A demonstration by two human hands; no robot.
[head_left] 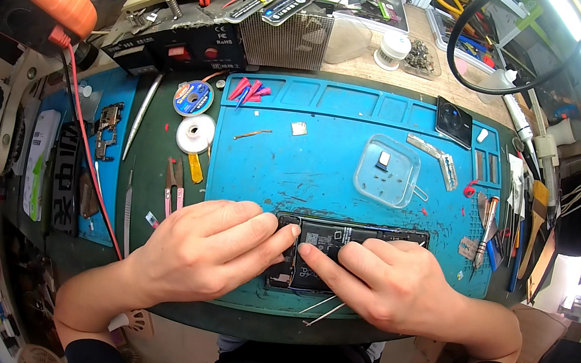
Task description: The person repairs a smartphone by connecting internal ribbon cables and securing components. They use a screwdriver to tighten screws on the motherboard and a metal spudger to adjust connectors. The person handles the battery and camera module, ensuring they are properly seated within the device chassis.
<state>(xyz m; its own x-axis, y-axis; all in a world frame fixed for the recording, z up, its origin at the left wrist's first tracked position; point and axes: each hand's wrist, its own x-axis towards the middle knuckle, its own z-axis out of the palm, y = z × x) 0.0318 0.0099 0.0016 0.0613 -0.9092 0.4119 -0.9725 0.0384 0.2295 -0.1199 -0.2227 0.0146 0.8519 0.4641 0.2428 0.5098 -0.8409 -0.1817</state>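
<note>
Left hand [204, 254] and right hand [397, 287] are sharing 1 end of an open phone [307, 279]

The phone is lying on the blue mat [291, 174], near the middle of the tabletop [153, 156]'s near edge, its long axis running left to right, parallel with that edge. It is sitting between the hands: the left is reaching in from beyond its left end, while the right is covering much of its right half. At that left end their fingertips are nearly meeting, so neither hand is clearly nearer.

The left hand is bunching thumb and fingers together over the phone's far left corner; whether they are pinching anything, I cannot tell. The right hand is pointing its index finger at the left end of the battery [325, 234], its other fingers curling under. 2 thin metal tips [324, 314] are showing below it; what is holding them is hidden.

Farther in, a clear box [400, 170] is holding small parts [383, 161]; toward the tabletop's left edge, a white spool [195, 133] is lying off the mat.
</note>
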